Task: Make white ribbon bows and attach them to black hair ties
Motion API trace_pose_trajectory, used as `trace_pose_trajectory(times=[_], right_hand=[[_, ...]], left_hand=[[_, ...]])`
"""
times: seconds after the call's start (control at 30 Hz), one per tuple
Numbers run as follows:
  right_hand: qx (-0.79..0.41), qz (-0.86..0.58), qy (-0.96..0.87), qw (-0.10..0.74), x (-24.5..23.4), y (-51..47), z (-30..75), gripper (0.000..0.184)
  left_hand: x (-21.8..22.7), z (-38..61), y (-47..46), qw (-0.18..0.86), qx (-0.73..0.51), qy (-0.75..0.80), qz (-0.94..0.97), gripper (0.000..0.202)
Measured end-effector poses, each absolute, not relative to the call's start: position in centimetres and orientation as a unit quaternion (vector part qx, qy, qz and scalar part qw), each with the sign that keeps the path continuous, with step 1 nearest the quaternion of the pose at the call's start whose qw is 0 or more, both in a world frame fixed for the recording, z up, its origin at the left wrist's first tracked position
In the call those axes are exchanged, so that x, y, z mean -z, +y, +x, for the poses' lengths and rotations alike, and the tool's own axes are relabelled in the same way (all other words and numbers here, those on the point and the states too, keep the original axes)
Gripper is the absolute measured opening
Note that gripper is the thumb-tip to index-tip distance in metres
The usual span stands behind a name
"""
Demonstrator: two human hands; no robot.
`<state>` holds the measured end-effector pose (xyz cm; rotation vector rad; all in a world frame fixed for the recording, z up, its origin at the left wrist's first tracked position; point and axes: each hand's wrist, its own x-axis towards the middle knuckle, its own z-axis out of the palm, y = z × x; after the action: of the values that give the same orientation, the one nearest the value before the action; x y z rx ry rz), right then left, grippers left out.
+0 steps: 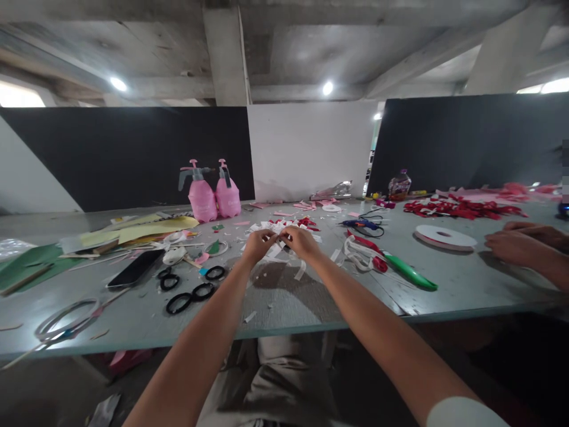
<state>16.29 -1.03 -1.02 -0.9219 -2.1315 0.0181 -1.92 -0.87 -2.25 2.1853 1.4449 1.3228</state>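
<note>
My left hand (258, 247) and my right hand (300, 242) meet over the middle of the table, fingertips almost touching. Both have thumb and fingers pinched together. Whatever lies between the fingertips is too small to make out. Just behind and under them spreads a pile of short white ribbon pieces (274, 256), with red ribbon pieces (307, 223) at its far side. A loose white strip (300, 270) lies near my right wrist.
Left are black-handled scissors (179, 303), a phone (136, 268) and two pink spray bottles (203, 200). Right lie a blue glue gun (362, 224), a green-handled tool (409, 271), a white ribbon spool (444, 236) and red ribbon pieces (462, 206). Another person's hands (515, 246) rest at far right.
</note>
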Motion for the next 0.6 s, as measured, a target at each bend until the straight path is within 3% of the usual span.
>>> trace_pose_trajectory(times=[0.6], right_hand=[[0.025, -0.374, -0.847, 0.377, 0.91, -0.86, 16.01, 0.01]], left_hand=[[2.14, -2.25, -0.69, 0.086, -0.427, 0.502, 0.748, 0.032]])
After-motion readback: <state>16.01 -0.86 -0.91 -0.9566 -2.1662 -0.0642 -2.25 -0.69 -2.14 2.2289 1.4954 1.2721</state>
